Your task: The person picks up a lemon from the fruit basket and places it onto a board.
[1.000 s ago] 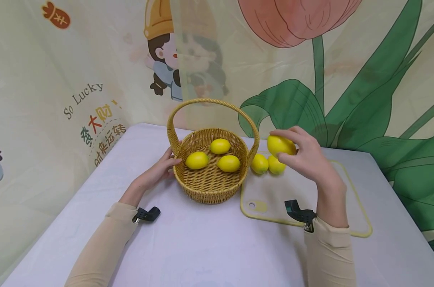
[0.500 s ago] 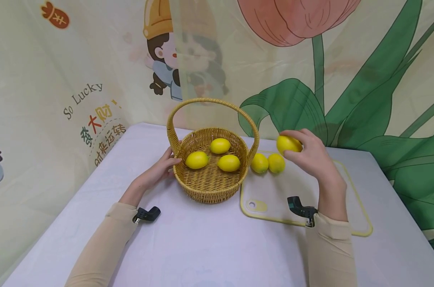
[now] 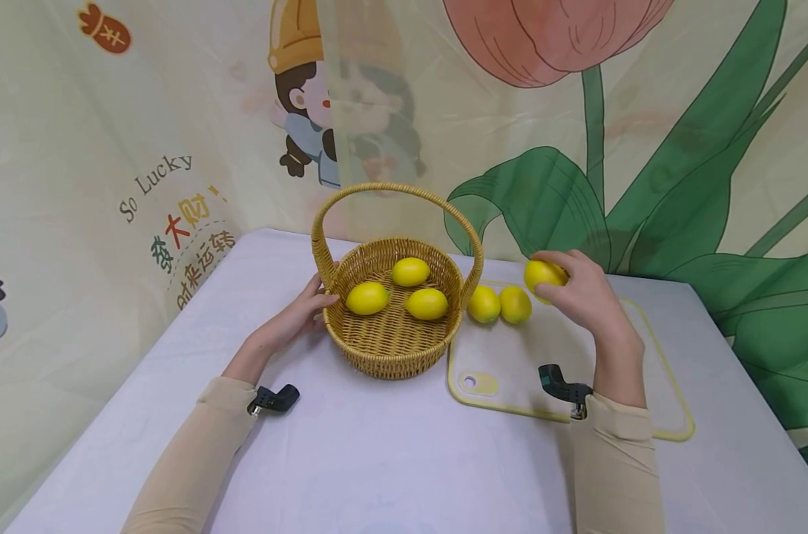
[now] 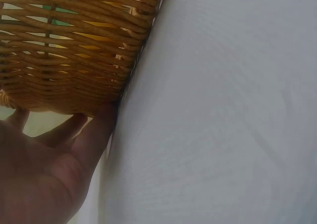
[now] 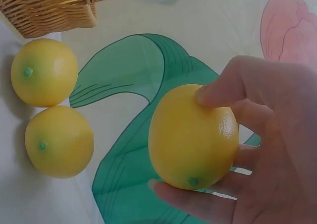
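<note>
In the head view, the held lemon (image 3: 540, 277) is pinched in my right hand (image 3: 587, 297), the nearer one, with the wicker basket (image 3: 393, 363) to its left. Two loose lemons (image 3: 484, 305) (image 3: 515, 305) sit between, on the cutting board (image 3: 504, 352). My left hand (image 3: 300, 313) holds the basket's left side, thumb over the rim.

The left wrist view shows what's hidden there: my fingers (image 4: 96, 132) spread against the outer weave.

The right wrist view adds the held lemon's green tip and digits on opposing sides; its long axis I can't tell.
</note>
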Demonstrator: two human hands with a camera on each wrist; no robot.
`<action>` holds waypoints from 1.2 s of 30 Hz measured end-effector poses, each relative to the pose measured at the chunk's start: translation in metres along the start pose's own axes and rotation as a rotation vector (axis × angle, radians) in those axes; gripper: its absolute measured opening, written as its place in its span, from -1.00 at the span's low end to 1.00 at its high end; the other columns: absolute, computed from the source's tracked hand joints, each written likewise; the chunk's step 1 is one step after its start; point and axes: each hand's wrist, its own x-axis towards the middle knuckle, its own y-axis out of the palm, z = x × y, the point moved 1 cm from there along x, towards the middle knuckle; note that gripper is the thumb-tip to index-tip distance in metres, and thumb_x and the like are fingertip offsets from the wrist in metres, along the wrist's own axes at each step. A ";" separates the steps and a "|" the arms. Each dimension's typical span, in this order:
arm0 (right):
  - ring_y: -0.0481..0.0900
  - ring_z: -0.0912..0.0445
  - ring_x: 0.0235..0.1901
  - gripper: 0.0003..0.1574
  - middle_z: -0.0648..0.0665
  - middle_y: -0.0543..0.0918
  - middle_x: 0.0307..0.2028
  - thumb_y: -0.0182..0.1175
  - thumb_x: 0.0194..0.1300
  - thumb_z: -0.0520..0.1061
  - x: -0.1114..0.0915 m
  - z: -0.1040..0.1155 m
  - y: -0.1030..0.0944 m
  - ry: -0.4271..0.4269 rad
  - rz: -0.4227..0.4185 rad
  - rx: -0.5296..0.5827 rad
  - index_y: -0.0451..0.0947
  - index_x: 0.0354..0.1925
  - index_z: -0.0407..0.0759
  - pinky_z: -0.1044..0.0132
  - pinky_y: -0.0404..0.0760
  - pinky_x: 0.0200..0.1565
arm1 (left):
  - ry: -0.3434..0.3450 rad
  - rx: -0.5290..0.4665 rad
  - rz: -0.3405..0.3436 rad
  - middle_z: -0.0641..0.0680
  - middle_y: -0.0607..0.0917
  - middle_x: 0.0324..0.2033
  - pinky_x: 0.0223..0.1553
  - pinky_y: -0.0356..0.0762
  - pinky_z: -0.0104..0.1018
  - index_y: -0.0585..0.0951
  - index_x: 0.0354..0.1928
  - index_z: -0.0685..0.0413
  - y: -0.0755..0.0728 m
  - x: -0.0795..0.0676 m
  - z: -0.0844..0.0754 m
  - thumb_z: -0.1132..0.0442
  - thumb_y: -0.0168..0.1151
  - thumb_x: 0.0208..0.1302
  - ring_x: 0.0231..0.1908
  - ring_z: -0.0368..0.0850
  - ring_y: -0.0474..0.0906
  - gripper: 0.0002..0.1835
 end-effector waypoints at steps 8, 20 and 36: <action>0.41 -0.12 -0.10 -0.40 -0.28 0.49 0.03 0.07 0.24 -0.09 0.002 -0.010 0.002 0.024 0.008 -0.003 0.50 0.26 -0.07 0.15 0.40 -0.25 | 0.008 -0.014 0.004 0.09 -0.14 0.59 0.42 0.20 0.24 -0.24 0.55 -0.58 -0.001 0.001 0.003 0.01 -0.11 0.52 0.50 0.21 0.09 -0.25; 0.37 -0.14 -0.04 -0.37 -0.34 0.49 0.12 0.06 0.27 -0.07 0.007 -0.029 0.009 0.044 0.057 -0.010 0.46 0.29 -0.18 0.16 0.39 -0.20 | 0.005 -0.020 0.006 0.10 -0.14 0.59 0.41 0.24 0.22 -0.23 0.54 -0.60 -0.001 0.000 0.002 -0.04 -0.06 0.50 0.49 0.21 0.11 -0.23; 0.39 -0.18 0.00 -0.37 -0.36 0.49 0.23 0.07 0.30 -0.05 0.011 -0.046 0.017 0.076 0.106 -0.009 0.43 0.31 -0.22 0.10 0.43 -0.11 | 0.002 -0.023 0.005 0.08 -0.16 0.60 0.46 0.13 0.24 -0.23 0.54 -0.62 -0.001 0.000 0.003 -0.01 -0.09 0.51 0.52 0.21 0.03 -0.25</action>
